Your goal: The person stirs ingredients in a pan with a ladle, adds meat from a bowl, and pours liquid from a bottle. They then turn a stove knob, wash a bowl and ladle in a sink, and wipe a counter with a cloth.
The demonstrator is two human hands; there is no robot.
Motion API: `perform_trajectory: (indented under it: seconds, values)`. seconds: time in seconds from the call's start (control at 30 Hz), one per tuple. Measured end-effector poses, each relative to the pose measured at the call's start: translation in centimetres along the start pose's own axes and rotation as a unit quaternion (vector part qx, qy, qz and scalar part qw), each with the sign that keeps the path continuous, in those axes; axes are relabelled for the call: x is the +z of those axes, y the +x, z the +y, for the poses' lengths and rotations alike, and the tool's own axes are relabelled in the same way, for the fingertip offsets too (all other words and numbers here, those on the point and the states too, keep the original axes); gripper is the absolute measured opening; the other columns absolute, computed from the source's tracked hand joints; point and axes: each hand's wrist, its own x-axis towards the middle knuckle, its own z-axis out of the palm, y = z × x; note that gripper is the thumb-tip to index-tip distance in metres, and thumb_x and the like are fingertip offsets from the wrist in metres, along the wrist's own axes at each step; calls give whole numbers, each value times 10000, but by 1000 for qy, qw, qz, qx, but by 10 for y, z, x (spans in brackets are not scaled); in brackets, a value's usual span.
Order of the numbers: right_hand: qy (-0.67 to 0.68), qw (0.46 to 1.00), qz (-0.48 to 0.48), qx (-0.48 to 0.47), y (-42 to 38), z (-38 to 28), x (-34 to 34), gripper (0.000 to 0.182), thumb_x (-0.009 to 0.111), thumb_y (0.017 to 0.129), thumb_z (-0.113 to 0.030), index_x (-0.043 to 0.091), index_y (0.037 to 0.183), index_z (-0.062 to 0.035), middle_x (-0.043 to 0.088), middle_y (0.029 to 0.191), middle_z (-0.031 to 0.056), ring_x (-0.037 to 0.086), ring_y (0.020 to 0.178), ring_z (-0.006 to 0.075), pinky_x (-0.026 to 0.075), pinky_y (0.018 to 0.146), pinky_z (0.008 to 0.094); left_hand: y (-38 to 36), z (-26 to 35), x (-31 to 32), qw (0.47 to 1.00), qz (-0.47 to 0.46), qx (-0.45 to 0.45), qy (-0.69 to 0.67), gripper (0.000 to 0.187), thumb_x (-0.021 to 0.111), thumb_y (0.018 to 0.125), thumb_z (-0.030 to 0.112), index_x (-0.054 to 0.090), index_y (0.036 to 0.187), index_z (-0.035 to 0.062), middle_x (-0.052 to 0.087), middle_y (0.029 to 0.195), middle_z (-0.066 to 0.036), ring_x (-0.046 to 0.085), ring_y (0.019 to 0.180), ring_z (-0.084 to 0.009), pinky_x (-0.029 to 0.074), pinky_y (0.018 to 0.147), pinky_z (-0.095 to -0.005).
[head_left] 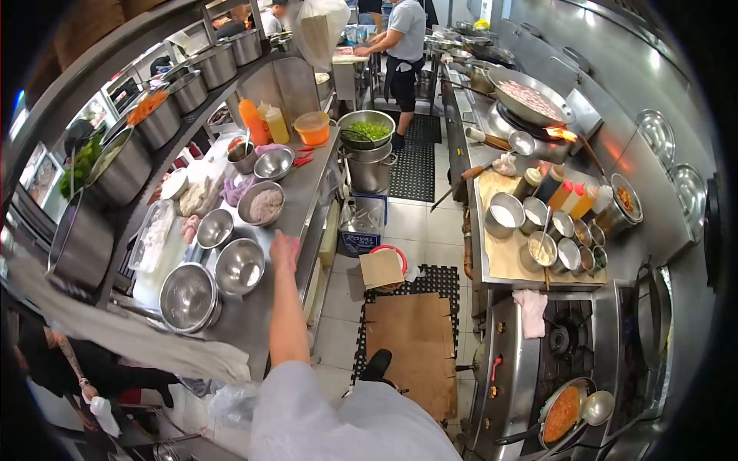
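Observation:
My left hand [284, 250] lies flat with fingers apart on the steel counter [304, 192] at my left, holding nothing. Just left of it sits an empty steel bowl [240, 266], with a larger empty bowl [189, 297] nearer me and a smaller one [215, 227] farther off. Beyond the hand is a bowl of pale chopped meat [262, 204]. My white sleeve [307, 407] fills the bottom of the view. My right hand is out of sight.
Orange and yellow squeeze bottles [252, 121] and an orange tub [313, 127] stand farther along the counter. A pot of greens [367, 131] ends it. Right: seasoning cups [555, 240], a wok over flame [530, 100], a pan of orange sauce [563, 412]. Cardboard [415, 346] covers the floor. A co-worker [404, 46] stands at the back.

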Motion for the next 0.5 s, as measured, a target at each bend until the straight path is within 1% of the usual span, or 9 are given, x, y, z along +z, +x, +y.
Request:
perform_trajectory:
  seconds: [0.07, 0.13, 0.17, 0.2, 0.23, 0.27, 0.3, 0.37, 0.5]
  values:
    - [-48, 998, 38, -19, -11, -24, 22, 416, 583, 874, -105, 533, 1284, -48, 524, 655, 59, 449, 501, 135, 378, 437, 274, 46, 10, 2, 988, 128, 6, -81, 485, 587, 904, 391, 453, 1120, -23, 526, 1073, -136, 631, 816, -277, 558, 655, -309]
    - [-53, 997, 53, -23, -23, -32, 36, 395, 610, 879, -156, 565, 1252, -32, 561, 685, 82, 495, 553, 166, 422, 498, 294, 101, 8, -10, 986, 146, 38, -74, 549, 610, 882, 377, 430, 1221, -15, 550, 1107, -117, 621, 878, -320, 562, 699, -380]
    - [-15, 999, 41, -10, -23, -29, 33, 385, 620, 883, -188, 585, 1227, -20, 583, 704, 99, 525, 590, 190, 451, 538, 316, 105, 26, -21, 900, 147, 108, 397, 536, 622, 864, 350, 459, 1230, -6, 573, 1108, -102, 610, 901, -319, 553, 716, -423]
    - [39, 999, 7, 22, 1, -12, 26, 422, 574, 888, -125, 495, 1298, -65, 550, 684, 39, 466, 509, 121, 395, 449, 252, 106, 30, -22, 602, 92, 176, 774, 528, 635, 846, 323, 487, 1238, 3, 596, 1110, -88, 599, 923, -319, 543, 734, -466]
    - [99, 994, -1, 49, 5, 12, 14, 493, 528, 894, -62, 405, 1369, -111, 516, 664, -22, 408, 427, 53, 339, 360, 189, 85, 2, 9, 591, 29, 188, 784, 528, 635, 846, 323, 487, 1238, 3, 596, 1110, -88, 599, 923, -319, 543, 734, -466]
    - [56, 993, 54, 90, -11, -13, 33, 485, 518, 910, -72, 392, 1373, -149, 502, 678, -43, 381, 441, 26, 305, 362, 170, 70, -42, 50, 598, -40, 191, 777, 523, 627, 849, 323, 487, 1240, 5, 595, 1113, -89, 599, 925, -317, 542, 736, -464]
    - [118, 990, 45, 60, -12, 1, 29, 501, 535, 893, -70, 403, 1369, -146, 509, 692, -41, 373, 446, 24, 281, 361, 179, 43, -90, 94, 598, -124, 195, 767, 518, 620, 852, 322, 487, 1241, 7, 594, 1115, -91, 598, 928, -316, 540, 738, -461]
    - [41, 997, 27, 55, -34, -40, 50, 549, 493, 882, 0, 364, 1406, -100, 429, 631, -43, 357, 446, 38, 272, 362, 208, -30, -183, 167, 586, -286, 193, 733, 508, 605, 859, 321, 487, 1244, 11, 592, 1121, -95, 597, 933, -313, 538, 742, -456]
    - [-111, 987, 109, 49, -35, -37, 37, 621, 534, 829, 30, 379, 1419, -91, 491, 584, 6, 454, 442, 96, 376, 407, 266, -111, -206, 209, 581, -416, 173, 678, 490, 575, 872, 318, 486, 1250, 19, 587, 1131, -102, 595, 943, -307, 532, 751, -446]
